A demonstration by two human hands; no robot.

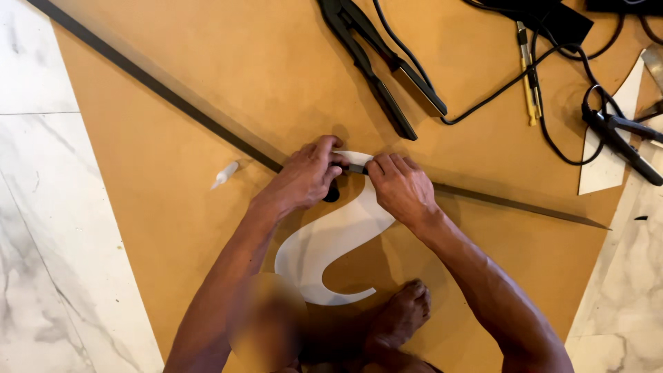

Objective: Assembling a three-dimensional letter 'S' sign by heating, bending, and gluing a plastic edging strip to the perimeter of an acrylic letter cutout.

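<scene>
A person sits on a large brown fibreboard sheet (207, 159) on the marble floor, with a white curved S-shaped cutout (331, 249) lying flat before them. The left hand (304, 176) and right hand (400, 186) both pinch a long thin dark strip (173, 100) against the cutout's top end. A small white glue bottle (224, 175) lies near the left hand.

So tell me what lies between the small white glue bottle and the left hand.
In the head view, only bare brown board and the long dark strip separate the glue bottle from the left hand.
</scene>
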